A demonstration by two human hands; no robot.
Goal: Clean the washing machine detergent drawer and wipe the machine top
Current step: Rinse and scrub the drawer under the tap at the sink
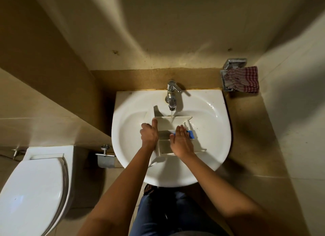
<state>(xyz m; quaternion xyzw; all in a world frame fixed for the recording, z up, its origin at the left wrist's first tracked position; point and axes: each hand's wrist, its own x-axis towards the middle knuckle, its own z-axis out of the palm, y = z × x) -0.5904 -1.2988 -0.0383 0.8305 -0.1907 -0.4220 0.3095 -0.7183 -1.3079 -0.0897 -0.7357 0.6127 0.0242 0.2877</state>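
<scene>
While the white plastic detergent drawer (165,120) lies in the white ceramic basin (211,98) under the running chrome tap (171,95), left hand (149,134) gripping its wall with curled fingers, right hand (181,139) pressing straight fingers on its blue insert (190,134), the wet plastic could slip loose and splash water over the rim

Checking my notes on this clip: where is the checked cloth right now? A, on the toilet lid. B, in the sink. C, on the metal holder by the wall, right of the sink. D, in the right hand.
C: the checked cloth hangs over the metal holder on the wall, to the right of the sink.
</scene>
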